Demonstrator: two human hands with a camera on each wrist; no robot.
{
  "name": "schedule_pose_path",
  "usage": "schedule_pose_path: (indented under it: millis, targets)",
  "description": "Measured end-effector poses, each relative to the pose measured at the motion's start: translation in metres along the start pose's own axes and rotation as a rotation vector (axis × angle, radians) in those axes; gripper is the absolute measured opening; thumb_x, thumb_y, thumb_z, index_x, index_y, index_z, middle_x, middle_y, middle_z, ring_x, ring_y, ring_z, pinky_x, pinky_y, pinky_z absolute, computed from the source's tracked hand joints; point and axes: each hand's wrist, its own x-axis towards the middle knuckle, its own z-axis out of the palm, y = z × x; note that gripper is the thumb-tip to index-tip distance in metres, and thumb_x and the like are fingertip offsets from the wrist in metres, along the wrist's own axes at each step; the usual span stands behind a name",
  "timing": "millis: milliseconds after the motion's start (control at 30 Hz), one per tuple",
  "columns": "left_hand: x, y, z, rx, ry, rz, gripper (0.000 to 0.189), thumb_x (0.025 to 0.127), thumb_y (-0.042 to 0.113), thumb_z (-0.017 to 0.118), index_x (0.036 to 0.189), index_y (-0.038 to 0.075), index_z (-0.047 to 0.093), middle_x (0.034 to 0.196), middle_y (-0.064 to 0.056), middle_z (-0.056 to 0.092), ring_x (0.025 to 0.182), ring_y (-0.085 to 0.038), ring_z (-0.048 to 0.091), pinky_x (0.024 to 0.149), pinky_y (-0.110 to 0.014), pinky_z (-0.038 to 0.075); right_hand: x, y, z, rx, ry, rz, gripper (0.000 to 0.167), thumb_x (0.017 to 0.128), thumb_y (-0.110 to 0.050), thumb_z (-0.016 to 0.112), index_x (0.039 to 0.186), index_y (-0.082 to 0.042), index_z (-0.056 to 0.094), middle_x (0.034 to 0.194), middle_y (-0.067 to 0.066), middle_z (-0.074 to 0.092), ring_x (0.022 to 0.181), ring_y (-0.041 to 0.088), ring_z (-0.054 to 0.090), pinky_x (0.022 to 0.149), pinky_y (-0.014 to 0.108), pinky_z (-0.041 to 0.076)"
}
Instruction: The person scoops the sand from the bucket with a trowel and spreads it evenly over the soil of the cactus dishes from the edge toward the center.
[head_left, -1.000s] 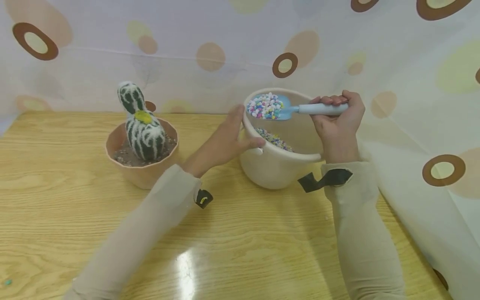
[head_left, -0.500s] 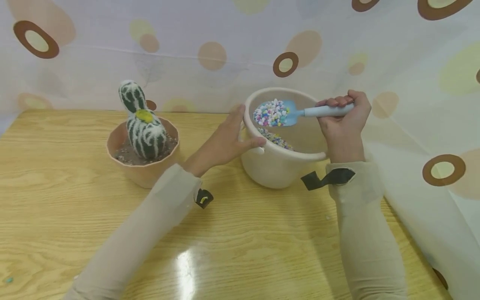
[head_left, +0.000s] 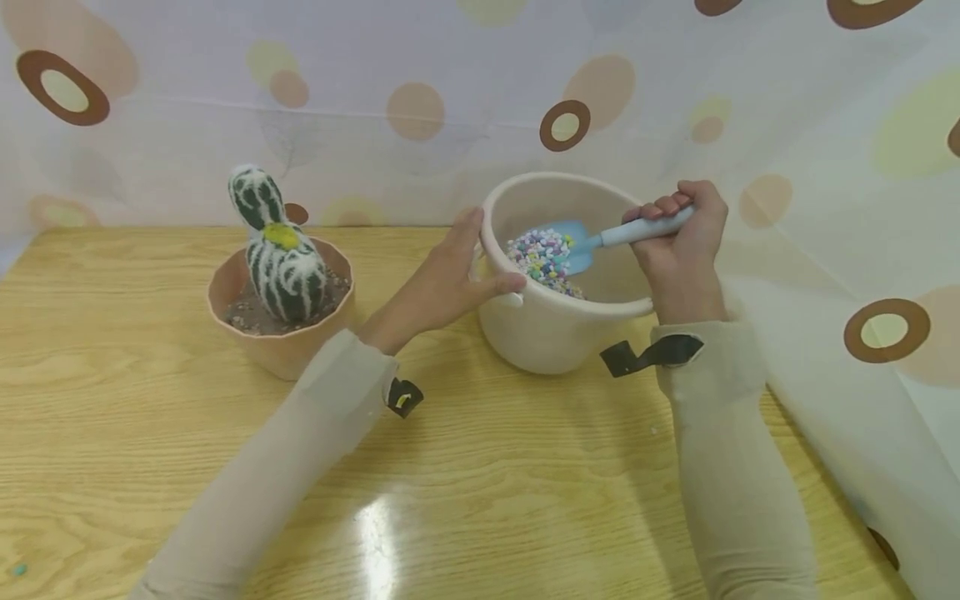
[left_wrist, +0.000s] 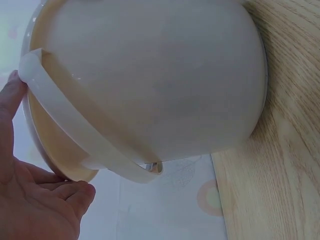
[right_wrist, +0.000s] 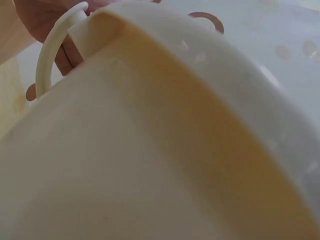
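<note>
A cream bucket point(head_left: 547, 337) stands on the wooden table with colourful small pebbles point(head_left: 542, 254) inside. My left hand point(head_left: 446, 283) grips its left rim, the thumb lying by the handle joint. In the left wrist view the bucket's handle point(left_wrist: 82, 125) hangs down along the outer wall. My right hand point(head_left: 686, 250) holds a light-blue hand trowel point(head_left: 637, 229) by its handle. The trowel's blade is down inside the bucket, tilted, with pebbles on and around it. The bucket's wall point(right_wrist: 125, 150) fills most of the right wrist view and hides the trowel there.
An orange-pink pot point(head_left: 281, 354) with a green-and-white cactus point(head_left: 288, 275) and gravelly soil stands left of the bucket. A patterned cloth point(head_left: 420, 67) hangs behind and along the right side. A tiny green pebble point(head_left: 19, 570) lies at the table's near left.
The trowel, heaped with pebbles and near the rim before, has gone down deeper into the bucket and its blade has tipped downward. My left hand keeps its hold on the rim.
</note>
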Motion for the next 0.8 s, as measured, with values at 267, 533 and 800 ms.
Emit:
schedule_pose_path:
  millis: [267,533,800]
  targets:
    - [-0.004,-0.001,-0.004,0.001,-0.013,-0.012,0.092,0.086,0.041,0.068,0.152,0.009,0.013,0.154,-0.010,0.026,0.141,-0.026,0.030,0.116,-0.043,0.027,0.001,0.001,0.001,0.092,0.010,0.055,0.034,0.086,-0.004,0.048,0.054,-0.005,0.034,0.046,0.005,0.031,0.039,0.022,0.032,0.048,0.034,0.027]
    - [-0.010,-0.004,-0.010,0.016,-0.021,-0.003,0.081,0.091,0.040,0.062,0.152,0.012,0.018,0.156,-0.007,0.027,0.142,-0.026,0.029,0.116,-0.043,0.027,0.000,-0.001,0.002,0.162,0.022,0.072,0.037,0.088,-0.008,0.048,0.053,-0.004,0.035,0.047,0.006,0.032,0.041,0.022,0.030,0.052,0.036,0.028]
    - [-0.017,-0.005,-0.016,0.021,-0.027,0.011,0.070,0.094,0.038,0.058,0.151,0.015,0.025,0.156,-0.007,0.029,0.143,-0.025,0.027,0.117,-0.044,0.025,-0.001,0.003,0.007,0.192,0.006,0.085,0.037,0.088,-0.008,0.047,0.053,-0.004,0.035,0.047,0.005,0.033,0.041,0.023,0.030,0.054,0.038,0.029]
